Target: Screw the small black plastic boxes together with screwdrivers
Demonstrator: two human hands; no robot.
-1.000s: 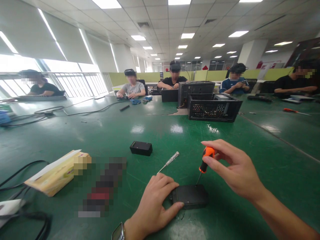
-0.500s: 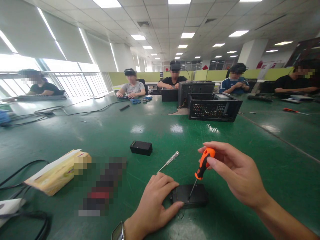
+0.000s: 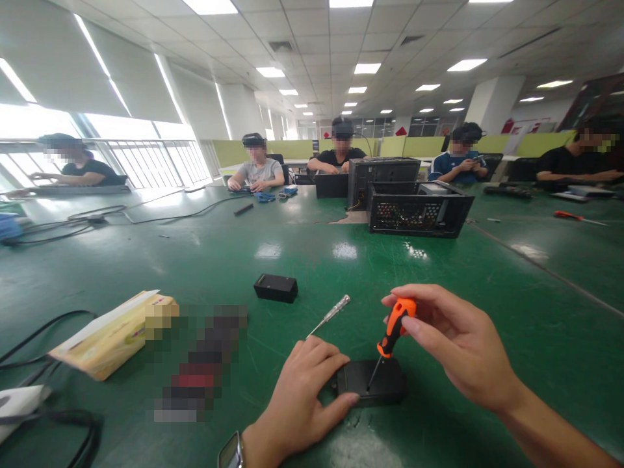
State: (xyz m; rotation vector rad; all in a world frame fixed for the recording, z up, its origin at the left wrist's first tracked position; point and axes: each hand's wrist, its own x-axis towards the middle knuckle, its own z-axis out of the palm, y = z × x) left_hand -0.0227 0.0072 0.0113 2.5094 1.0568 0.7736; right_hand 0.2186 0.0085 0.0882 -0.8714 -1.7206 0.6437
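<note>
A flat black box (image 3: pixel 377 382) lies on the green table (image 3: pixel 205 260) close to me. My left hand (image 3: pixel 297 400) rests on its left end, fingers curled over it and thumb along its front edge. My right hand (image 3: pixel 451 341) pinches an orange-handled screwdriver (image 3: pixel 392 328) by its top. The tool leans left and its tip touches the box's upper face. A clear-handled screwdriver (image 3: pixel 331 314) lies loose just beyond my left hand. A second small black box (image 3: pixel 275 287) sits farther back.
A yellow tissue pack (image 3: pixel 104 338) and black cables (image 3: pixel 43 364) lie at the left. Open black computer cases (image 3: pixel 414 208) stand mid-table. Several people sit at the far side. An orange screwdriver (image 3: pixel 575 217) lies far right.
My right hand has come down and left with the orange screwdriver, whose tip went from the box's far edge onto its top. The left hand has stayed put.
</note>
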